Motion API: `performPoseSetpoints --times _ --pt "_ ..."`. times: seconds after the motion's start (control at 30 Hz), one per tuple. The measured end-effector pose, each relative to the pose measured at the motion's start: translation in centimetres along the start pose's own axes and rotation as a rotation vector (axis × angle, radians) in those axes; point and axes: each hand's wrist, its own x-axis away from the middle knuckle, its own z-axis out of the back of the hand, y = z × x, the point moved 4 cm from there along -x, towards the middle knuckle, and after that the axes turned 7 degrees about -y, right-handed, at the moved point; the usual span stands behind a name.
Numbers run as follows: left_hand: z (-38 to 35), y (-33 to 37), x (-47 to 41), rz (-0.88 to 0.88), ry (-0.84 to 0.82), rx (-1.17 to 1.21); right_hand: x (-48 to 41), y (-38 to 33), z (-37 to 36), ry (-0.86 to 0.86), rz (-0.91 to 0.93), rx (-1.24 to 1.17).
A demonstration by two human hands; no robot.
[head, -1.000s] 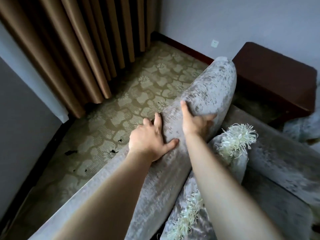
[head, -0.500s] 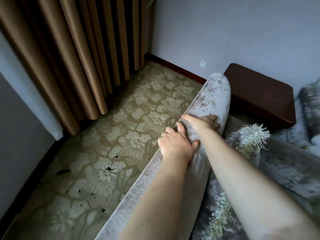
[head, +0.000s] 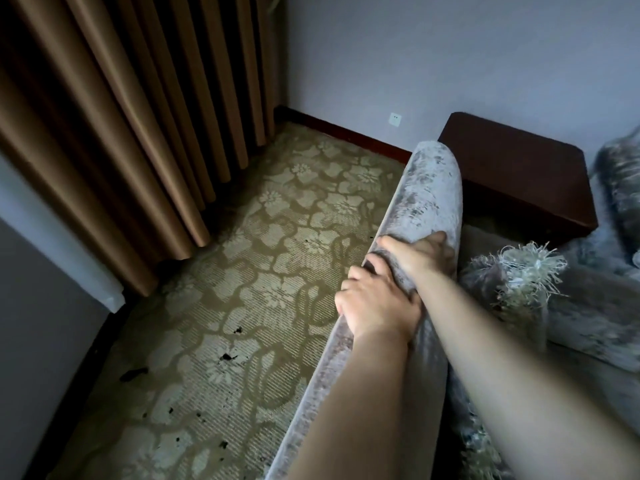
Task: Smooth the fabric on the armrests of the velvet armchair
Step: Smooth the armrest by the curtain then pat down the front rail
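Note:
The grey velvet armrest (head: 429,188) of the armchair runs from the bottom centre up to a rounded end. My left hand (head: 375,306) lies on its outer top edge, fingers curled over the far side, pressing the fabric. My right hand (head: 420,252) lies just ahead of it across the top, fingers spread over the inner side. Both palms are flat on the velvet; neither holds a loose object. My forearms hide the nearer stretch of the armrest.
A fringed grey cushion (head: 519,275) sits on the seat right of the armrest. A dark wooden side table (head: 519,181) stands beyond it. Brown curtains (head: 138,116) hang at left over a patterned carpet (head: 259,271) with dark specks. A wall socket (head: 394,118) is on the wall.
Both hands have slid farther along the armrest toward its rounded end, the left one close behind the right. The view has tilted up and the arms stretch out more.

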Motion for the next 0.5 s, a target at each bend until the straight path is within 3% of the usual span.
performPoseSetpoints --times 0.27,0.5 --pt "-3.0 -4.2 2.3 0.027 0.03 -0.022 3.3 2.3 -3.7 0.168 0.036 0.028" --pt "-3.7 -3.9 2.2 0.01 0.058 -0.03 3.0 2.6 -3.7 0.189 0.055 0.007"
